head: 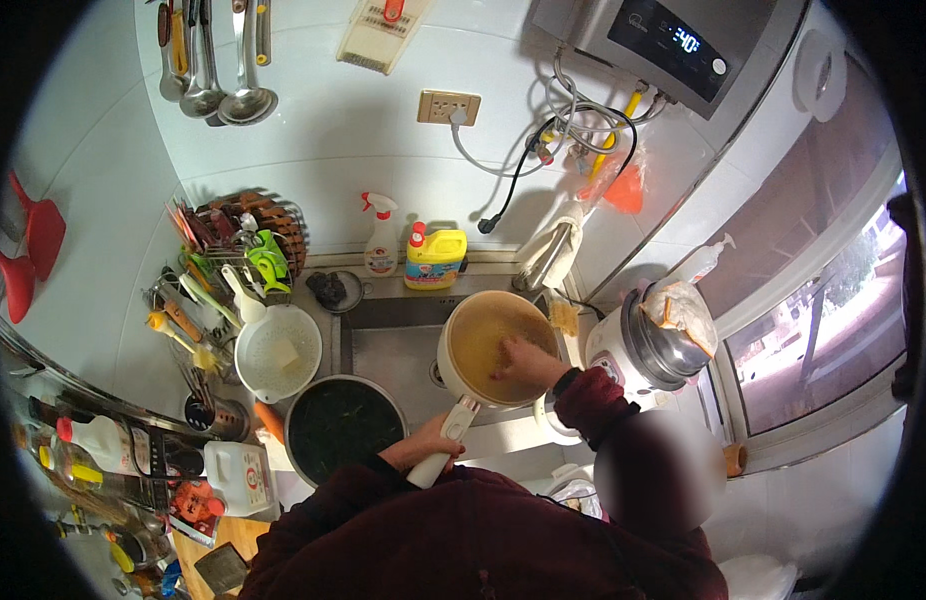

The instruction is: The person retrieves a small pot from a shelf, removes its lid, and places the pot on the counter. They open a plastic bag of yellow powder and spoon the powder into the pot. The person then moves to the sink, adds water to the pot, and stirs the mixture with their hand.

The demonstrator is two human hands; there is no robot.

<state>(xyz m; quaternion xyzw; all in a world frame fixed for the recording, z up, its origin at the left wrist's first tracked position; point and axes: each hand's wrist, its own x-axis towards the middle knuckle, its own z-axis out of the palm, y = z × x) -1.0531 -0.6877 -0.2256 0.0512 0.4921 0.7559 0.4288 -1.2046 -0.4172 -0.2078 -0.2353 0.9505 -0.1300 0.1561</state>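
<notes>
My left hand (422, 448) is closed around the white handle (457, 426) of a cream-coloured saucepan (449, 360). The pan is held over the right part of a stainless steel sink (392, 345). Inside it my right hand (530, 361) reaches down, its fingers spread apart and partly hidden in the yellowish interior. Whether the yellow tone is contents or the pan's lining I cannot tell. Left of the sink, a large metal pot (343, 427) holds dark liquid with a few pale strands. Behind that pot stands a white colander (279, 356) with a pale block in it.
A yellow detergent jug (435, 259) and a spray bottle (381, 236) stand behind the sink. To the right is a rice cooker (628, 341) with a cloth on top. Several bottles and utensils crowd the left. A plug on a black cord (489, 224) hangs by the wall.
</notes>
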